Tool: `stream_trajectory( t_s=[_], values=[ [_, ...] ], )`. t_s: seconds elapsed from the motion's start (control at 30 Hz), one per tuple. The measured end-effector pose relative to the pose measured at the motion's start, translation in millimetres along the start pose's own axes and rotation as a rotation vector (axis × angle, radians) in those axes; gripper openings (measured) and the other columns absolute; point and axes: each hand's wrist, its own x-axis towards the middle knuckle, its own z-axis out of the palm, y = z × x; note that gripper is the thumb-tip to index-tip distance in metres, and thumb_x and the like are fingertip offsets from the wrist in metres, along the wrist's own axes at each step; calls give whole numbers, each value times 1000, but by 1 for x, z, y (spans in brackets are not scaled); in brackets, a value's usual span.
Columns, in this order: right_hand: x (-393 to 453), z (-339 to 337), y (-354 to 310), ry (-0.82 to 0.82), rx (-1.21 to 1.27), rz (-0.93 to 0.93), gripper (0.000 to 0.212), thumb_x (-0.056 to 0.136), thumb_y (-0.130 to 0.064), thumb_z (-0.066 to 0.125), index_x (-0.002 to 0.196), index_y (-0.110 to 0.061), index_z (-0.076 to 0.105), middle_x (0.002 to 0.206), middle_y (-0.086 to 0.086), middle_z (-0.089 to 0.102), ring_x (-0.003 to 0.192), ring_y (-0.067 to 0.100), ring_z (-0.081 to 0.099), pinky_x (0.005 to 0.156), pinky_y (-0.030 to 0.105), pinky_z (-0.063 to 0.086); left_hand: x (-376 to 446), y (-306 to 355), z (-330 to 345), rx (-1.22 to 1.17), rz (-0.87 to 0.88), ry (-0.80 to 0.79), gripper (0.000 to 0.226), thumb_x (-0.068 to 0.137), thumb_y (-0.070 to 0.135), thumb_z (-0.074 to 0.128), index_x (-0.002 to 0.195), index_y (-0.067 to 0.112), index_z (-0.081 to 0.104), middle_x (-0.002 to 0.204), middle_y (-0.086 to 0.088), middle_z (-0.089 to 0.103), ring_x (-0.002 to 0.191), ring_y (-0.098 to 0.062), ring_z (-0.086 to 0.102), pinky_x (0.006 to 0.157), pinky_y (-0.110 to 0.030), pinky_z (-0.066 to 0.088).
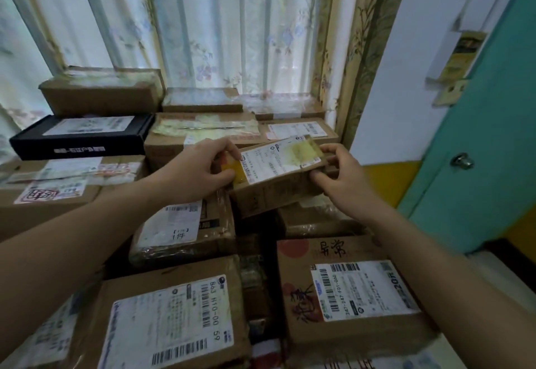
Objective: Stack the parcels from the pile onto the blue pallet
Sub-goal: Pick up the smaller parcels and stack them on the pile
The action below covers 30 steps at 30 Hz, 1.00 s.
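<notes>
Daylight comes through the thin flowered curtain (232, 29) at the back, which glows pale and nearly washed out. The room in front of it is dim. The stacked cardboard parcels (179, 310) sit in muted brown shade, and the gaps between them fall to near black. The white labels catch enough light to read in part, though the small print is soft, perhaps from slight motion blur. The wide lens bends straight lines: the window bars splay outward and the teal door (490, 136) leans at the right edge. Both forearms stretch large at the bottom corners.
</notes>
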Motion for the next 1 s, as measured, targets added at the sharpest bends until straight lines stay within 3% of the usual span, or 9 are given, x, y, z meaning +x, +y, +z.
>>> stream_trajectory(
  t_s=[0.2, 0.37, 0.47, 0.6, 0.73, 0.83, 0.93, 1.0],
  values=[
    [0, 5, 2, 72, 90, 59, 42, 97, -20, 67, 134, -29, 49, 111, -14, 62, 101, 11, 65, 87, 46, 61, -10, 14, -2, 0, 22, 54, 23, 96, 31, 63, 117, 40, 58, 116, 5, 56, 102, -15, 59, 91, -41, 55],
    [8, -2, -9, 128, 187, 93, 41, 101, -12, 55, 138, -30, 48, 121, -7, 63, 110, 16, 64, 90, 45, 61, -31, 35, -9, -74, 124, 70, 38, 88, 15, 71, 118, 36, 63, 115, 7, 59, 91, -6, 65, 79, -30, 59],
    [15, -4, -24, 129, 248, 73, 37, 104, -10, 49, 137, -27, 53, 118, -4, 67, 107, 14, 68, 84, 37, 62, -35, 44, -10, -43, 147, 126, 40, 85, 15, 77, 118, 34, 64, 105, 5, 61, 77, -7, 64, 70, -24, 55],
    [22, 2, -44, 64, 354, 68, 38, 104, -7, 42, 134, -24, 57, 116, -2, 67, 97, 0, 68, 70, 17, 55, -51, 51, -10, -32, 187, 80, 44, 83, 26, 81, 122, 33, 62, 99, 7, 63, 77, -10, 66, 71, -27, 56],
    [25, 20, -54, -66, 330, 123, 39, 103, -11, 40, 137, -27, 52, 108, -2, 69, 95, 15, 68, 79, 34, 56, -70, 58, 0, 22, 211, 63, 46, 78, 55, 70, 120, 37, 62, 92, 14, 66, 83, -6, 65, 71, -26, 56],
    [22, 34, -57, -192, 330, 147, 36, 103, -11, 43, 135, -20, 56, 119, 2, 66, 99, 16, 66, 76, 32, 57, -78, 58, 12, 58, 205, 101, 47, 77, 64, 66, 116, 37, 64, 83, 16, 65, 85, -2, 63, 70, -23, 53],
    [19, 44, -57, -198, 312, 89, 36, 99, -6, 56, 133, -18, 59, 117, -5, 64, 105, 12, 65, 87, 34, 60, -82, 54, 17, 76, 207, 182, 54, 75, 73, 58, 115, 37, 66, 82, 21, 64, 88, 2, 61, 71, -17, 51],
    [19, 49, -59, -189, 346, 89, 39, 95, -3, 60, 132, -17, 59, 112, -9, 64, 102, 9, 65, 86, 31, 60, -84, 52, 18, 80, 216, 216, 55, 77, 72, 56, 114, 34, 67, 83, 21, 62, 89, 0, 60, 72, -15, 49]
  ],
)
